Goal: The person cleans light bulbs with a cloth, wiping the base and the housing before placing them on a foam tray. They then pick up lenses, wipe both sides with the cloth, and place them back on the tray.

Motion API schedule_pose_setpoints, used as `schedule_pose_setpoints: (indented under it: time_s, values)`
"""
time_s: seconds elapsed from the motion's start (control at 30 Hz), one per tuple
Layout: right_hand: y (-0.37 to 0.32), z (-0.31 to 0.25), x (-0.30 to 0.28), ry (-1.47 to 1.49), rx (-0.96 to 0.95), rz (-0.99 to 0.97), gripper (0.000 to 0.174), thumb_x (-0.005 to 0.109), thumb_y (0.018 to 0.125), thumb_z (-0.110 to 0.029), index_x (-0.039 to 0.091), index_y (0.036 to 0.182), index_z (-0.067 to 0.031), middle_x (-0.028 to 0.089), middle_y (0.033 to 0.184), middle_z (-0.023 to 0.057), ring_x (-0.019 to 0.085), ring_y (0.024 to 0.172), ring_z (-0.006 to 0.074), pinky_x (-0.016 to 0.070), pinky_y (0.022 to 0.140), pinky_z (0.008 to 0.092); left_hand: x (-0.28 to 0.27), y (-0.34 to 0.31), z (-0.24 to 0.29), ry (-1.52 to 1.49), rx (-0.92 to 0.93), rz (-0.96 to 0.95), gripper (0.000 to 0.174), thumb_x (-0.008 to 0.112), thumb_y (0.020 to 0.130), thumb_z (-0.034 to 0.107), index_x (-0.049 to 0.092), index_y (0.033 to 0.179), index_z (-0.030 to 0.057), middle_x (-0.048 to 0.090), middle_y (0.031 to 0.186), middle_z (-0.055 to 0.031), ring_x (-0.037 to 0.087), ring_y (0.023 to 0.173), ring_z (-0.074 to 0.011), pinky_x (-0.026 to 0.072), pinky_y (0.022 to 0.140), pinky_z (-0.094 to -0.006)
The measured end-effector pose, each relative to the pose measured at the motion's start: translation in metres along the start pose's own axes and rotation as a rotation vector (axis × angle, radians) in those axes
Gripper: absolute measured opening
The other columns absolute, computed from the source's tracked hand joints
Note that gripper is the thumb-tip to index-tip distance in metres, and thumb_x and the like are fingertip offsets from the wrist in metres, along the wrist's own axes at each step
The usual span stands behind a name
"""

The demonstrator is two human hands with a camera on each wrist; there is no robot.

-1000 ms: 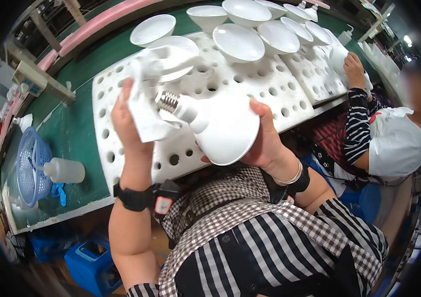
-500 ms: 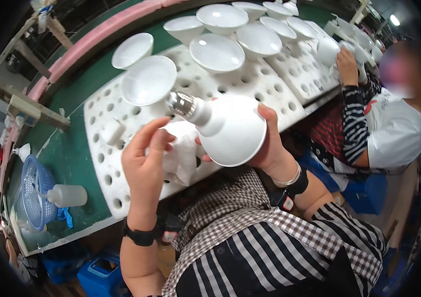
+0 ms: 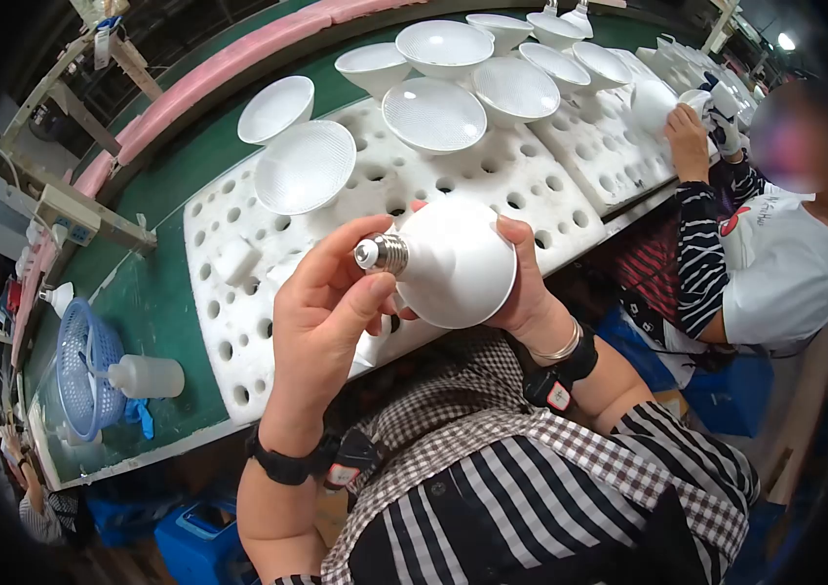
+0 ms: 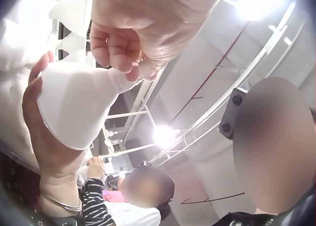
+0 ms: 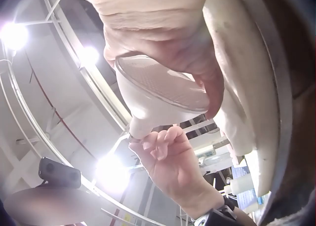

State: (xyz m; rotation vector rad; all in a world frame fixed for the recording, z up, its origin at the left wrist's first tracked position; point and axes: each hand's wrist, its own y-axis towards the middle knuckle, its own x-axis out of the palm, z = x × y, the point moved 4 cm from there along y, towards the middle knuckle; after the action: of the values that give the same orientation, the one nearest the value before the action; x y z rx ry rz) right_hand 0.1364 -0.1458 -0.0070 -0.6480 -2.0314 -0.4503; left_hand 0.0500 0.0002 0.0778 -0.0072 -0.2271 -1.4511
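Observation:
A white reflector light bulb (image 3: pixel 462 263) with a metal screw base (image 3: pixel 386 253) is held up over the foam board, its base pointing left. My right hand (image 3: pixel 534 283) grips the bulb by its wide rim, thumb on the side of the cone. With thumb and fingers, my left hand (image 3: pixel 311 312) pinches the screw base. In the left wrist view, the left fingertips meet at the narrow end of the bulb (image 4: pixel 74 105). The right wrist view shows the ribbed front face of the bulb (image 5: pixel 158 80) under the right palm. A bit of white cloth (image 3: pixel 367 353) shows below the left hand.
Several white reflector bulbs (image 3: pixel 433 115) stand face up in the holed foam board (image 3: pixel 229 331) and behind it. A small white block (image 3: pixel 236 261) lies on the board. A blue basket (image 3: pixel 82 370) and a plastic bottle (image 3: pixel 148 376) stand left. Another person (image 3: pixel 774 263) works at right.
My left hand first held the white cloth near the screw base; the cloth was then lowered onto the board. The left fingers have since closed on the base. My right hand keeps its hold.

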Motion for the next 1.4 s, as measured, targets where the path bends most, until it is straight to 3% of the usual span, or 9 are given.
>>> schedule_pose_setpoints:
  time_s: [0.23, 0.3, 0.33, 0.57, 1.03, 1.23, 1.3, 1.33, 1.4]
  values:
    - [-0.005, -0.008, 0.021, -0.203, -0.077, 0.032, 0.095, 0.053, 0.081, -0.064, 0.023, 0.151, -0.0078, 0.043, 0.141, 0.0185, 0.053, 0.123, 0.0324, 0.0469, 0.1, 0.0458, -0.008, -0.005, 0.005, 0.136, -0.003, 0.104, 0.036, 0.067, 0.09, 0.012, 0.056, 0.124, 0.0021, 0.061, 0.083, -0.0004, 0.056, 0.066, -0.0055, 0.0437, 0.056, -0.018]
    - [-0.008, -0.012, 0.034, -0.343, -0.104, 0.045, 0.096, 0.053, 0.085, -0.06, 0.013, 0.153, -0.0057, 0.036, 0.146, 0.0161, 0.039, 0.134, 0.0279, 0.0343, 0.11, 0.0417, -0.014, -0.007, 0.011, 0.165, -0.034, 0.151, 0.032, 0.067, 0.091, 0.015, 0.057, 0.118, 0.0026, 0.058, 0.075, 0.0009, 0.053, 0.062, -0.0044, 0.0423, 0.053, -0.0177]
    - [-0.006, -0.01, 0.034, -0.371, -0.083, -0.005, 0.105, 0.058, 0.083, -0.06, 0.003, 0.155, -0.0058, 0.029, 0.15, 0.0149, 0.03, 0.14, 0.0273, 0.0264, 0.113, 0.0419, -0.02, -0.006, 0.013, 0.156, -0.004, 0.166, 0.033, 0.066, 0.092, 0.016, 0.055, 0.119, 0.001, 0.057, 0.073, 0.0003, 0.052, 0.06, -0.0045, 0.0406, 0.051, -0.0179]
    - [0.013, -0.012, 0.041, -0.629, -0.119, -0.065, 0.125, 0.076, 0.07, -0.057, -0.002, 0.155, -0.0081, 0.026, 0.151, 0.0145, 0.026, 0.142, 0.028, 0.0205, 0.116, 0.0422, -0.052, 0.009, 0.022, 0.027, -0.018, 0.108, 0.031, 0.064, 0.093, 0.012, 0.054, 0.12, -0.0002, 0.057, 0.079, -0.0009, 0.052, 0.063, -0.0045, 0.0438, 0.053, -0.019]
    - [0.041, -0.01, 0.022, -0.56, -0.059, -0.024, 0.099, 0.073, 0.081, -0.025, 0.009, 0.155, -0.0073, 0.032, 0.15, 0.0139, 0.031, 0.14, 0.0246, 0.0227, 0.115, 0.0408, -0.071, 0.03, 0.033, 0.26, -0.026, 0.135, 0.035, 0.072, 0.087, 0.015, 0.061, 0.117, 0.003, 0.055, 0.074, 0.0036, 0.048, 0.058, -0.0019, 0.0379, 0.05, -0.0164]
    - [0.029, -0.009, 0.0, -0.616, -0.068, -0.079, 0.083, 0.067, 0.086, -0.015, 0.02, 0.153, -0.0073, 0.046, 0.141, 0.0144, 0.049, 0.126, 0.0247, 0.0369, 0.107, 0.0386, -0.085, 0.03, 0.04, 0.253, -0.035, 0.158, 0.028, 0.066, 0.088, 0.007, 0.061, 0.116, 0.0014, 0.055, 0.072, 0.0033, 0.046, 0.055, -0.0018, 0.0362, 0.049, -0.017]
    - [0.021, -0.008, -0.002, -0.814, 0.068, -0.02, 0.075, 0.067, 0.086, -0.011, 0.028, 0.151, -0.0074, 0.052, 0.134, 0.0124, 0.058, 0.113, 0.0208, 0.0463, 0.097, 0.0356, -0.104, 0.032, 0.061, 0.263, 0.111, 0.282, 0.025, 0.057, 0.092, 0.005, 0.06, 0.115, -0.0023, 0.057, 0.071, 0.0023, 0.046, 0.052, -0.0018, 0.0364, 0.047, -0.0167]
    - [0.018, -0.009, -0.002, -1.043, -0.106, -0.026, 0.061, 0.067, 0.084, -0.007, 0.045, 0.141, -0.0053, 0.062, 0.121, 0.0109, 0.063, 0.101, 0.0188, 0.0504, 0.088, 0.0327, -0.123, 0.034, 0.07, 0.219, 0.211, 0.383, 0.024, 0.055, 0.094, 0.009, 0.059, 0.114, -0.0035, 0.055, 0.067, 0.0023, 0.046, 0.052, -0.0022, 0.0359, 0.046, -0.0164]
    - [0.016, -0.014, -0.001, -1.212, -0.219, -0.078, 0.054, 0.067, 0.083, -0.006, 0.052, 0.135, -0.0042, 0.064, 0.115, 0.0109, 0.065, 0.097, 0.0194, 0.0506, 0.086, 0.0321, -0.158, 0.046, 0.094, 0.228, 0.394, 0.603, 0.023, 0.054, 0.097, 0.014, 0.06, 0.109, -0.004, 0.048, 0.06, 0.0026, 0.045, 0.05, -0.0037, 0.0342, 0.045, -0.0172]
